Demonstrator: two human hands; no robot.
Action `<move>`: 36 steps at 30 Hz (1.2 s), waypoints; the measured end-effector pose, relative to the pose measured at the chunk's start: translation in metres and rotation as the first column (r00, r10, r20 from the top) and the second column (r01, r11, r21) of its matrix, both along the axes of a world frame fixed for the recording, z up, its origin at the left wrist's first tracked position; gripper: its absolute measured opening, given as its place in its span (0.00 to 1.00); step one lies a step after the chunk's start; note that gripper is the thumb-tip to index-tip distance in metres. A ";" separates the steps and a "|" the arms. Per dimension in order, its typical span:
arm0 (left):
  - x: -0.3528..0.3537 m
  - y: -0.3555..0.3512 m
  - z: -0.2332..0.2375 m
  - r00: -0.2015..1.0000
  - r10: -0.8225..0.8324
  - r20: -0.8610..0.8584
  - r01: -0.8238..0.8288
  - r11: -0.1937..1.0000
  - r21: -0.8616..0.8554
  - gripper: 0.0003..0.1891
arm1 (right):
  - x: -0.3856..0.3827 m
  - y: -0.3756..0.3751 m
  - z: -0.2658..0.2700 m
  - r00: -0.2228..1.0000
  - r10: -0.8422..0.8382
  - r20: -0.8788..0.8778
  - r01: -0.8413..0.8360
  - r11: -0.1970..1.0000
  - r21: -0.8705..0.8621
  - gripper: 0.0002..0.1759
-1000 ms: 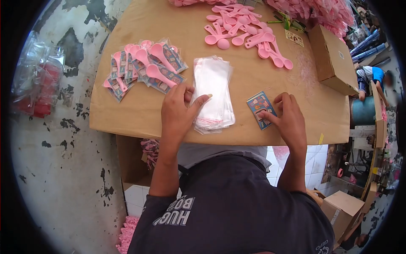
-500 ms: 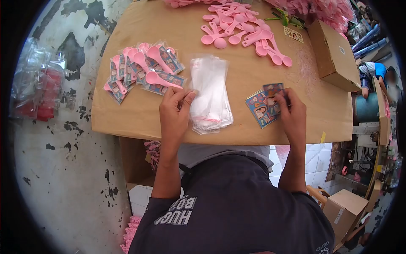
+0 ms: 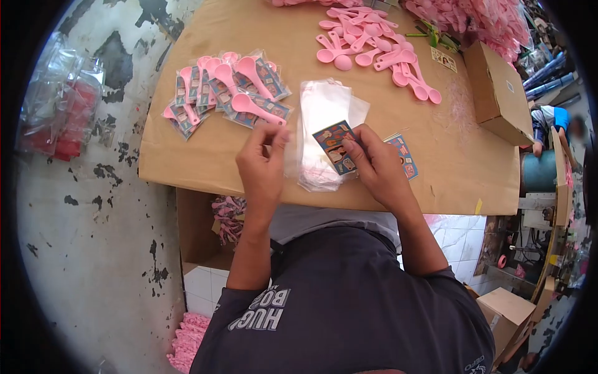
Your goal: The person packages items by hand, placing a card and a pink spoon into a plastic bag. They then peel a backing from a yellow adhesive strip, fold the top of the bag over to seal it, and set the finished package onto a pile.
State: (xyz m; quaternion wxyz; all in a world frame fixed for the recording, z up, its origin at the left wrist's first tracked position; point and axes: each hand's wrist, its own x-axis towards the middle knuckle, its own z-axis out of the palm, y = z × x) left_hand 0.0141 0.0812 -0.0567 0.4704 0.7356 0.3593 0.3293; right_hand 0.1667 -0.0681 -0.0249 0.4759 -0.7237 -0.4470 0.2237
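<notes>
My right hand [image 3: 380, 165] pinches a blue printed card [image 3: 335, 144] and holds it over the stack of clear plastic bags [image 3: 321, 106]. To the left of that stack, my left hand [image 3: 263, 159] has thumb and fingers closed on the edge of a clear plastic bag [image 3: 291, 156], which is faint against the table. More printed cards [image 3: 406, 156] lie in a small pile, partly hidden behind my right hand. Beyond my left hand is a heap of packed pink spoons with cards in clear bags [image 3: 233, 87].
Loose pink spoons [image 3: 367, 40] are heaped at the back of the brown table [image 3: 205, 156]. A cardboard box [image 3: 498, 93] stands at the right edge, near green-handled tools [image 3: 436, 31]. Clear bags [image 3: 62, 106] hang on the left wall. Another person [image 3: 548, 121] is at far right.
My right hand has lifted a card from the pile and brought it left over the bags. My left hand stays beside the stack, now with a bag edge pulled out. The view has shifted slightly.
</notes>
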 end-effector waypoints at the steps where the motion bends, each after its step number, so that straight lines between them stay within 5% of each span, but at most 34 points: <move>1: -0.001 0.005 -0.005 0.980 0.059 0.188 -0.056 0.998 -0.023 0.07 | 0.001 -0.001 0.002 1.000 -0.008 -0.026 0.007 0.999 -0.039 0.12; 2: -0.003 0.009 -0.008 0.923 0.116 0.367 -0.103 0.993 -0.054 0.07 | 0.001 -0.003 0.002 0.998 -0.020 -0.052 0.016 0.997 -0.078 0.12; 4: -0.013 0.017 -0.007 0.904 0.083 0.419 -0.012 0.985 -0.170 0.06 | 0.002 -0.005 -0.004 0.998 -0.015 -0.063 0.011 0.998 -0.058 0.12; 6: -0.013 0.019 0.002 0.783 0.126 0.610 0.224 0.857 -0.465 0.07 | 0.005 -0.007 -0.005 0.997 -0.008 -0.072 0.005 0.999 -0.035 0.11; 9: -0.001 0.007 0.021 0.718 0.263 0.645 0.316 0.702 -0.638 0.09 | 0.008 -0.012 -0.003 0.987 -0.017 -0.160 0.010 0.999 -0.040 0.11; 11: 0.001 0.003 0.018 0.714 0.252 0.654 0.325 0.707 -0.628 0.10 | 0.009 -0.016 -0.002 0.905 -0.079 -0.417 0.130 0.987 0.095 0.11; 15: 0.009 -0.005 0.008 0.706 0.165 0.689 0.367 0.746 -0.555 0.11 | 0.016 -0.025 0.002 0.928 -0.097 -0.361 0.125 0.991 0.055 0.12; 23: 0.027 -0.025 0.009 0.743 0.089 0.664 0.385 0.754 -0.532 0.11 | 0.011 -0.024 -0.001 0.822 0.008 -0.569 0.088 0.986 0.142 0.12; 27: 0.030 -0.027 0.015 0.711 0.069 0.700 0.478 0.682 -0.553 0.13 | 0.008 -0.024 -0.003 0.827 -0.005 -0.562 0.108 0.983 0.150 0.12; 32: 0.034 -0.030 0.010 0.735 0.044 0.677 0.452 0.711 -0.538 0.12 | 0.015 -0.028 0.000 0.911 0.055 -0.408 -0.062 0.998 -0.005 0.11; 36: 0.032 -0.026 0.004 0.729 0.073 0.681 0.407 0.754 -0.516 0.12 | 0.019 -0.031 0.005 0.896 0.012 -0.444 -0.008 1.000 0.009 0.11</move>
